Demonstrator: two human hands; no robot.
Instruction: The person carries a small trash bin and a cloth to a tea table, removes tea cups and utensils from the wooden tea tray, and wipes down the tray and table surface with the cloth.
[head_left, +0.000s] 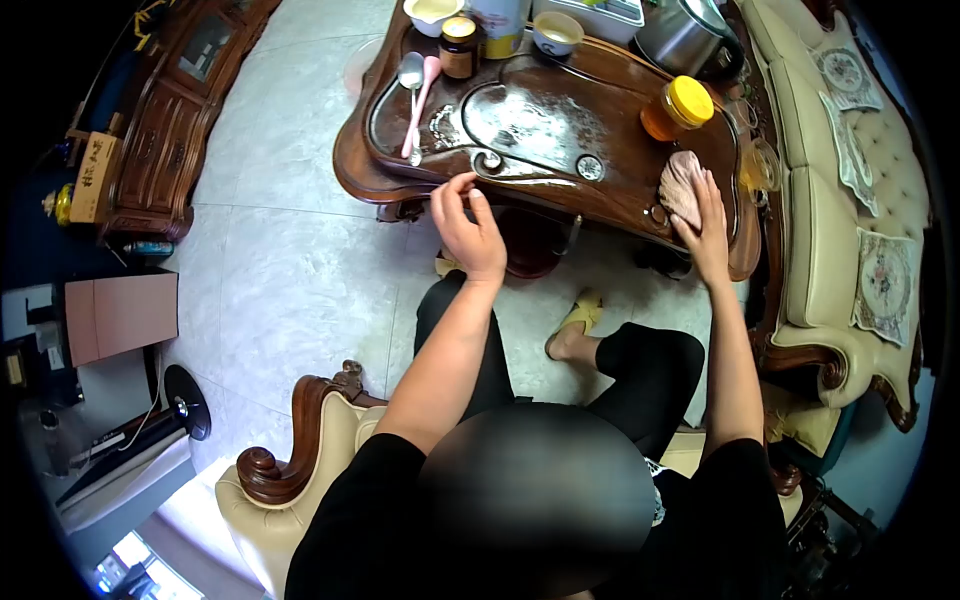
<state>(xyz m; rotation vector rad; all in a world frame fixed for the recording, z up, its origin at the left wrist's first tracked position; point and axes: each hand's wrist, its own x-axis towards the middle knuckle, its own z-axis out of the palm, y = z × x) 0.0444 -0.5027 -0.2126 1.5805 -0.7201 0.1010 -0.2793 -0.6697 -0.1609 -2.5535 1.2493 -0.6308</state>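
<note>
On the right side of the dark wooden table (620, 150), my right hand (708, 225) lies with its fingers stretched over the edge of a crumpled pinkish cloth (681, 188). My left hand (468, 228) hovers at the table's front edge, fingers loosely curled and apart, with nothing visible in it. Beyond the cloth stands a honey-coloured jar with a yellow lid (678, 108). A metal spoon (411, 75) and a pink spoon (422, 105) lie side by side at the table's left.
Along the back of the table are a white bowl (433, 14), a dark jar (459, 48), a cup (557, 34), a white tray (610, 15) and a metal kettle (682, 35). A glass cup (760, 165) is at the right edge, near a cream sofa (800, 150).
</note>
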